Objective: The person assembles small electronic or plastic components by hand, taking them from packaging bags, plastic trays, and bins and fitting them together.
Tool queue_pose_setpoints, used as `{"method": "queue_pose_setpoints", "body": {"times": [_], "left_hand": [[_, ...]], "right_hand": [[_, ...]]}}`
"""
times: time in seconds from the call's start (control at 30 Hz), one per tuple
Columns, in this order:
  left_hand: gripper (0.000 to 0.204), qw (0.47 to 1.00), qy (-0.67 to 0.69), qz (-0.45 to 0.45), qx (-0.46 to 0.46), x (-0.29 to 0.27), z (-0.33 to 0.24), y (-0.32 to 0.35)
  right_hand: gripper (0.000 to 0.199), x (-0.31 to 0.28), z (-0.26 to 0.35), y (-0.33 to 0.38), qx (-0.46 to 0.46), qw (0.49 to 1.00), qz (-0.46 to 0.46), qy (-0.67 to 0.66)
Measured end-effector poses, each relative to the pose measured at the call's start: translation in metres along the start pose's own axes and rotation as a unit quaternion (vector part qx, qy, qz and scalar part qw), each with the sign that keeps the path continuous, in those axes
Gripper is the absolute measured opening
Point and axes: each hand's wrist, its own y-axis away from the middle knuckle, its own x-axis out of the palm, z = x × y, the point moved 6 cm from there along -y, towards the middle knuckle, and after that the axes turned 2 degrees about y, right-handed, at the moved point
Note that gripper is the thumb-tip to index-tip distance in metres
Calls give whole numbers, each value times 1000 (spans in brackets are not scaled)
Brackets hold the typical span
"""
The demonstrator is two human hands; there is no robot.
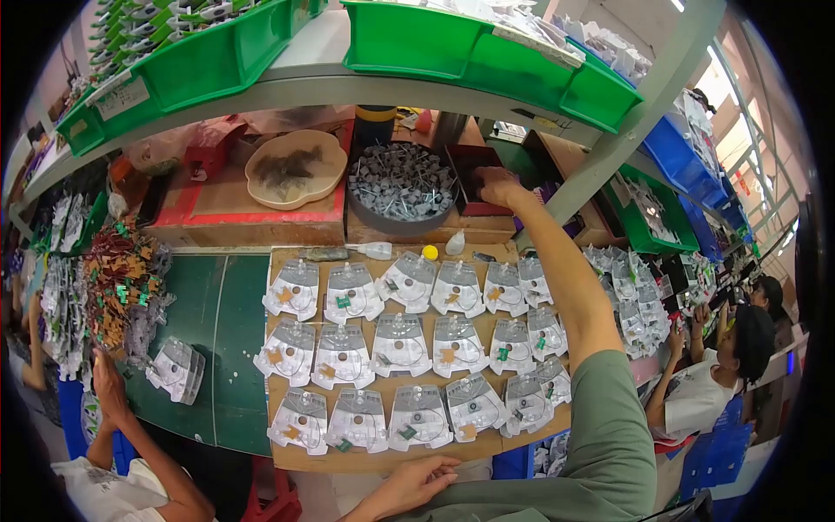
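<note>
My right hand [497,187] reaches far forward over the board into a dark red box [465,157]. Its fingers are bent down and drawn together inside the box; whatever they grip is too small or hidden to make out. Low in the picture, my left hand [413,483] rests by the front edge of the wooden board [348,459], fingers loosely curled and slightly apart, with nothing seen in them. Rows of clear and whitish plastic housings [400,344] cover the board, several carrying small orange or green parts and thin wires.
A round dark tub [402,222] of grey screw-like pieces stands beside the box, near a cream tray [296,196]. Green bins [417,39] line the shelf above, whose post [639,113] rises at right. Co-workers sit left and right; one person's hand [109,383] is by the left pile.
</note>
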Motion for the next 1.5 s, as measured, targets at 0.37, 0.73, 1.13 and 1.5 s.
{"method": "queue_pose_setpoints", "body": {"times": [0.37,0.73,1.13,1.5], "left_hand": [[34,996,73,48,13,16,-11,2],[62,814,467,-217,270,-67,-121,-95],[32,660,667,-188,291,-65,-83,-158],[34,706,664,-131,209,-50,-89,-150]], "right_hand": [[26,-15,-46,9,140,911,-96,-377],[28,-48,33,112,84,683,-27,-725],[15,-38,159,280,-123,907,-212,-343],[19,-14,110,266,-9,800,-78,-594]]}}
